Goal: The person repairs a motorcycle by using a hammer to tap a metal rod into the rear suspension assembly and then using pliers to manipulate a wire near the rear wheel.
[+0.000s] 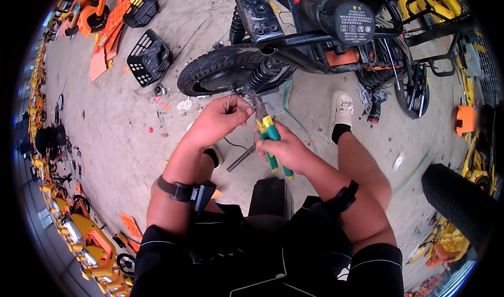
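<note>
My right hand (283, 149) grips pliers (272, 133) with green and yellow handles. Their metal jaws point up and away, close beside my left fingertips. In my left hand (220, 119) the thumb and fingers are pinched on a thin grey cable (228, 103), part of which shows between the fingers. Whether the jaws touch the cable I cannot tell. A dark narrow strip or sleeve (240, 159) hangs below, between both hands. Just beyond my hands are the black wheel (220, 68) and coil-spring shock absorber (264, 75) of a partly stripped two-wheeler.
The two-wheeler's black frame (294, 47) carries a motor-like black cylinder (336, 21). A power drill (376, 105) lies on the floor to the right. Left stand a black plastic basket (149, 58) and orange panels (112, 29). A ribbed black tire (457, 202) is near my right side.
</note>
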Available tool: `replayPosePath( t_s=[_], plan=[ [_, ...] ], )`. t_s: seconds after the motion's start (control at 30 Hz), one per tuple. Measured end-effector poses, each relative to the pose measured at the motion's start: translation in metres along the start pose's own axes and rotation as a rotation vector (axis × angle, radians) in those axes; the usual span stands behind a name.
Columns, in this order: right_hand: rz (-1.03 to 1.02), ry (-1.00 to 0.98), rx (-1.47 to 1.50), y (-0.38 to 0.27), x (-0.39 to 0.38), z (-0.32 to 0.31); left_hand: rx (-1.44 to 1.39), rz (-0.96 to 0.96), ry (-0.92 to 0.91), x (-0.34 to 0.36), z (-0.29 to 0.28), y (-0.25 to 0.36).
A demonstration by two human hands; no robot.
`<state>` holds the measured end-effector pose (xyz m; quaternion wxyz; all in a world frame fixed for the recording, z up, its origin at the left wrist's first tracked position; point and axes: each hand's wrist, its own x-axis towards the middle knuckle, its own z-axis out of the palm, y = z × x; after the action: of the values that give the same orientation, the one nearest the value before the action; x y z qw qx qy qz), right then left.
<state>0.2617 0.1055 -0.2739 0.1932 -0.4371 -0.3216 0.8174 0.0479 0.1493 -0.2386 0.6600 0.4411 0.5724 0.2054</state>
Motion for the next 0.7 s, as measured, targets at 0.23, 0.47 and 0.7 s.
replayPosePath(
  t_s=[0.23, 0.47, 0.7],
  plan=[
    [0.057, -0.032, -0.025, -0.007, 0.006, 0.011, 0.003, 0.081, 0.074, -0.006, -0.009, -0.01],
    [0.21, -0.065, -0.016, 0.003, 0.013, 0.029, 0.149, -0.056, 0.113, -0.02, -0.022, -0.026],
    [0.283, -0.072, -0.078, 0.01, 0.023, 0.049, 0.279, -0.073, 0.218, -0.039, -0.031, -0.04]
  ],
)
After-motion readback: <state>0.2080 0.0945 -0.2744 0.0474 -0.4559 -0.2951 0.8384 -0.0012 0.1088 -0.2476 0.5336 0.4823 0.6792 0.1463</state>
